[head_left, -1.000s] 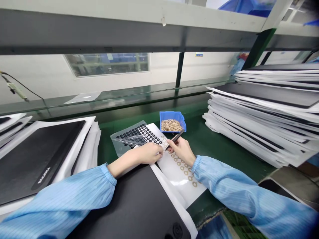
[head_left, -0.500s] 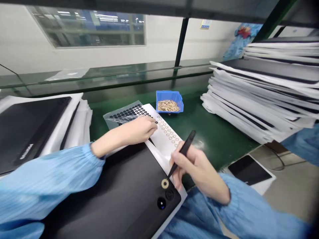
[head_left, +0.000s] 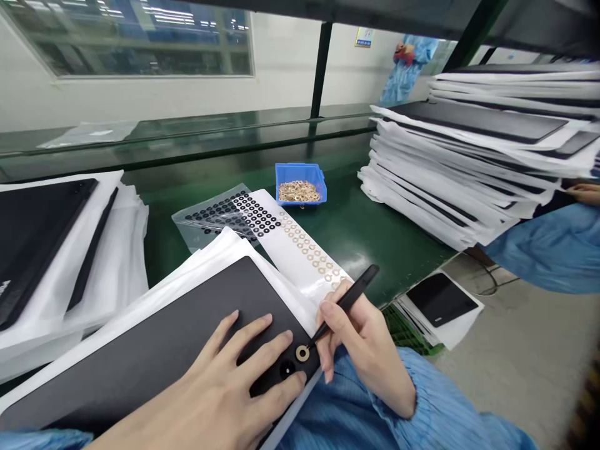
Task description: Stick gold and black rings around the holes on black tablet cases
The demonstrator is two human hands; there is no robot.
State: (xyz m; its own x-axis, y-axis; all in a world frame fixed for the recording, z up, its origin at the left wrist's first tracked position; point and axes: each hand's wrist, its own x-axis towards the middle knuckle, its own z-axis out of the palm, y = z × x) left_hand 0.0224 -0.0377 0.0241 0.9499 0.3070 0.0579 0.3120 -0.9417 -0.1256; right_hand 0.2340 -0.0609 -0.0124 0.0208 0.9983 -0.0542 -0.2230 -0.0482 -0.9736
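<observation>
So, right hand [head_left: 360, 353] has its fingers clamped on black tweezers [head_left: 349, 301], tip at a gold ring [head_left: 302, 353] on a black panel [head_left: 187, 331], just past the left hand's [head_left: 220, 394] fingertips. Those fingers lie spread apart, flat on the panel. More rings sit on a white strip [head_left: 304, 247] beyond the right fingers. Can't tell whether the tip grips the ring or only touches it.

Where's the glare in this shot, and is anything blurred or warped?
Head view: ceiling lights show as bright streaks in the window, with a faint sheen on the white backing sheet. Head view: the wide lens bows and tilts edges towards the frame sides. Head view: the bottom-right corner smears dark, while the black tweezers and gold ring look sharp.
</observation>
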